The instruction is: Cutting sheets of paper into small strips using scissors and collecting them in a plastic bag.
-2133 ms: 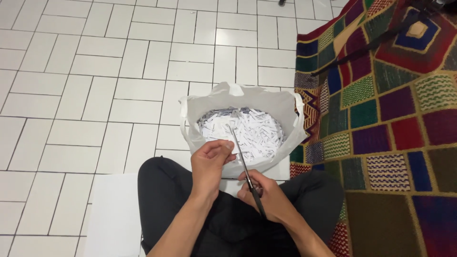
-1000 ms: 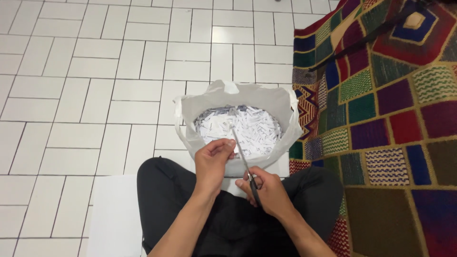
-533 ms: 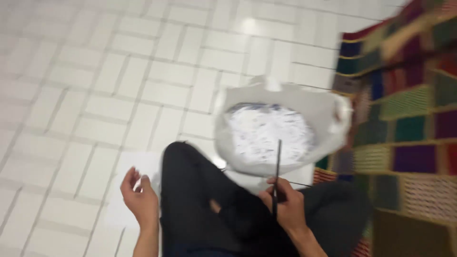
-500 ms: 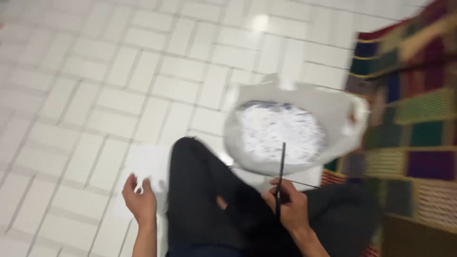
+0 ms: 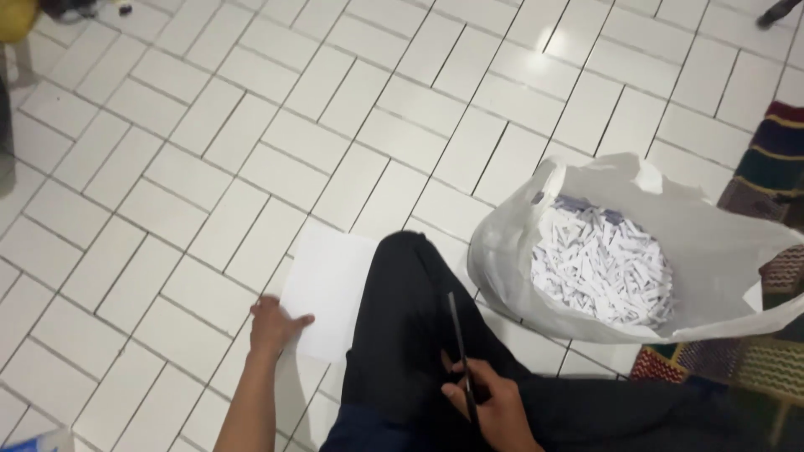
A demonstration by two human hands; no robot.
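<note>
The left hand (image 5: 272, 325), which two seconds ago pinched a scrap at the scissor blades above the bag, now lies flat with fingers spread on the white paper sheet (image 5: 331, 285) on the tiled floor (image 5: 167, 167), beside the black-trousered knee (image 5: 402, 318); the right hand (image 5: 494, 406) stays gripped around the scissors (image 5: 461, 351), blades closed and pointing up over the lap; the white plastic bag (image 5: 511, 251) of paper shreds (image 5: 603, 268) now sits further right, against the patterned rug (image 5: 770, 176).
</note>
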